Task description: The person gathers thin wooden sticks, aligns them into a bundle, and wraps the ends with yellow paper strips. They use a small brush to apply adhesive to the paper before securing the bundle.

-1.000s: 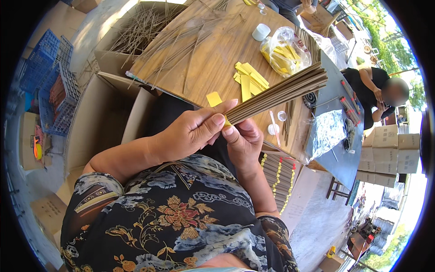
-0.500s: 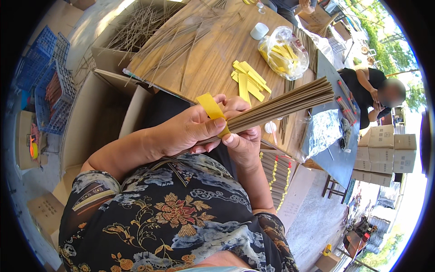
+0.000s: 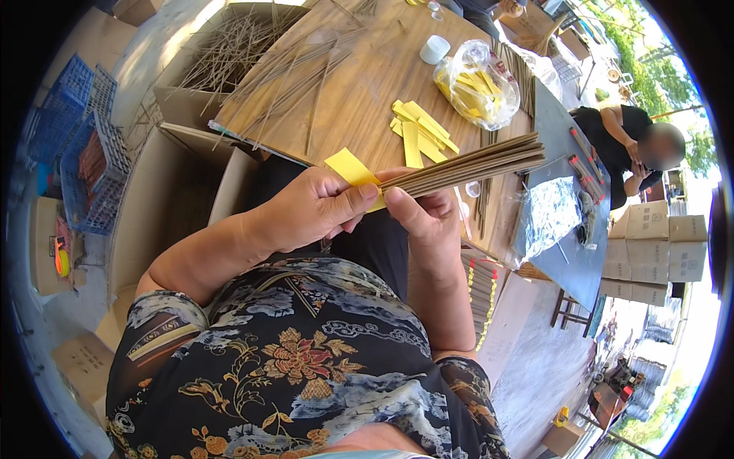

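A bundle of thin brown incense sticks [image 3: 474, 164] slants up to the right in front of me, over the table's near edge. My left hand [image 3: 329, 205] is closed at its near end, thumb pressing a yellow paper strip [image 3: 352, 166] that lies around the sticks. The strip's free end juts out up and to the left. My right hand [image 3: 424, 218] grips the bundle just right of the strip, its thumb on top near the band and its other fingers underneath, partly hidden. The sticks' near ends are hidden by my left hand.
On the wooden table [image 3: 359, 99] lie loose yellow strips [image 3: 417, 141], a clear bag of strips [image 3: 478, 88], a white cup [image 3: 434, 50] and scattered sticks. A carton of sticks [image 3: 229, 50] stands far left, blue crates [image 3: 88, 180] beyond. Another person [image 3: 631, 145] works at right.
The bundle's far end has shifted slightly left. My left hand has moved slightly left and up, and the strip's free end now shows wider. My right thumb has moved up along the bundle.
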Motion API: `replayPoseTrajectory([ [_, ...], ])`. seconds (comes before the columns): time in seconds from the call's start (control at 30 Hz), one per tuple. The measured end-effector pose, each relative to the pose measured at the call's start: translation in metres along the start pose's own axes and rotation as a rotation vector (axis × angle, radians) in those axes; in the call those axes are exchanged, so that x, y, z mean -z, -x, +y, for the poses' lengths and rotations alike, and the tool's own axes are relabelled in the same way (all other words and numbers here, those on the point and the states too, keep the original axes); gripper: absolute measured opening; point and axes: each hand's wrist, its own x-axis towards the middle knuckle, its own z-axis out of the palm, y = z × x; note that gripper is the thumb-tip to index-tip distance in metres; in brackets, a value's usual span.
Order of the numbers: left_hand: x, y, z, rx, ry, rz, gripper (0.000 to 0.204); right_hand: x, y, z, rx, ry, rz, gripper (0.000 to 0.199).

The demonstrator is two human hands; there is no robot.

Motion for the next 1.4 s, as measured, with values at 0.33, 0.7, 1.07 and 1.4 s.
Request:
replayPoseTrajectory([
  [0.33, -0.005, 0.000, -0.002, -0.180, -0.495, 0.155, 0.027, -0.008, -0.004, 0.005, -0.081, 0.174, 0.196, 0.016],
  [0.7, -0.006, -0.009, -0.009, -0.659, -0.835, 0.275, 0.023, -0.009, -0.003, 0.009, -0.030, 0.069, 0.233, 0.015],
  [1.07, -0.002, -0.009, -0.021, -0.821, -1.023, 0.236, 0.055, -0.006, -0.003, 0.006, -0.016, 0.067, 0.176, 0.014],
  [1.4, 0.001, -0.021, -0.030, -0.790, -1.299, 0.272, 0.053, 0.014, -0.017, 0.014, -0.139, 0.064, 0.144, 0.021],
])
